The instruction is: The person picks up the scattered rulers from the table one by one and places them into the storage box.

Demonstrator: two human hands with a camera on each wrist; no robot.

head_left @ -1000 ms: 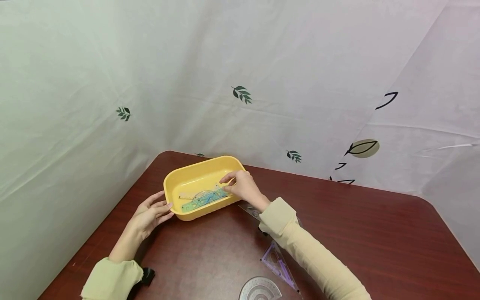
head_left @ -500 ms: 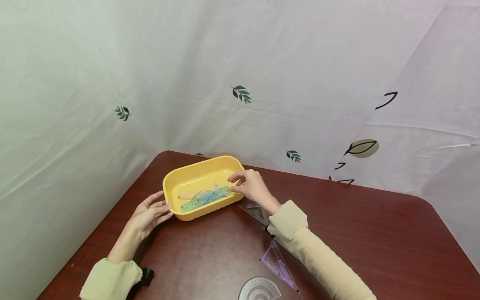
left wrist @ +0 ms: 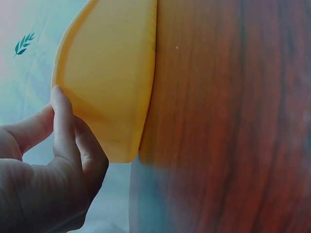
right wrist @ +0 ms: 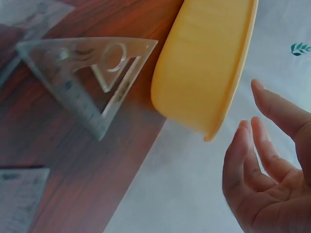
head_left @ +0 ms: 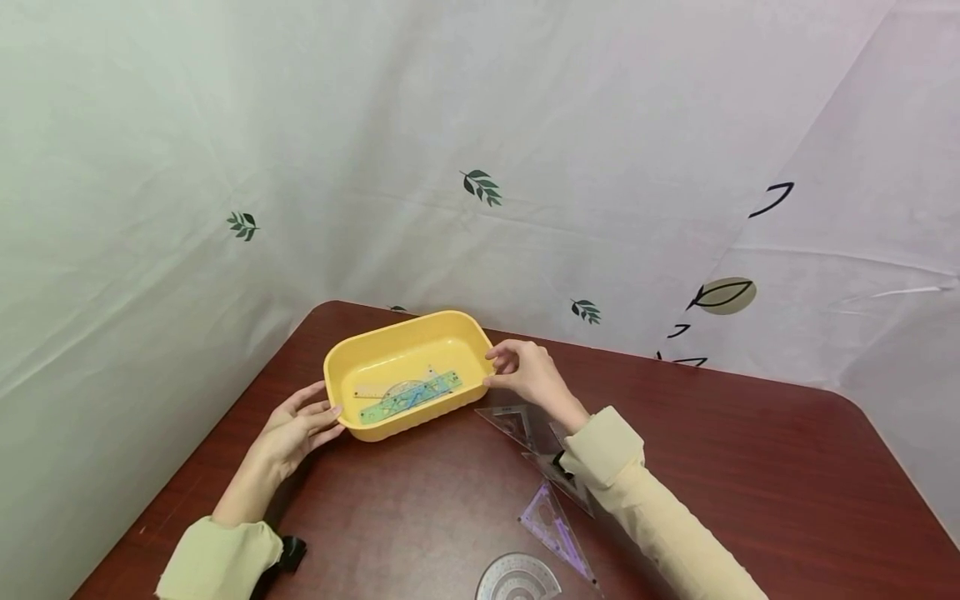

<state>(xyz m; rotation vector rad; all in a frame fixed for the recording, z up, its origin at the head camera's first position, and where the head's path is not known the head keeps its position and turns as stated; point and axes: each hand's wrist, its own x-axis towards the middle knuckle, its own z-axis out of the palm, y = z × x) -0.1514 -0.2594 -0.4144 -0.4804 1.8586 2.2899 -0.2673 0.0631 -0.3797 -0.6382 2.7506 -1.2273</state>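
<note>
Head view: your left hand (head_left: 288, 429) pinches yellow tub (head_left: 405, 342) (steadying, seemingly); right hand (head_left: 528, 375), fingers parted, likely needs clear set square (right wrist: 68, 82) next.

1. Soft, even light fills the head view, tinting the white leaf-print fabric backdrop (head_left: 360, 125) greenish at left, pinkish at upper right.
2. A dull sheen spreads over the reddish-brown wood-grained table (head_left: 442, 508).
3. The left wrist view runs dimmer and bluish, the bare left hand (left wrist: 53, 182) in shade and the wood grain blurred.
4. Haze softens the clear plastic triangle (right wrist: 72, 90) in the right wrist view.
</note>
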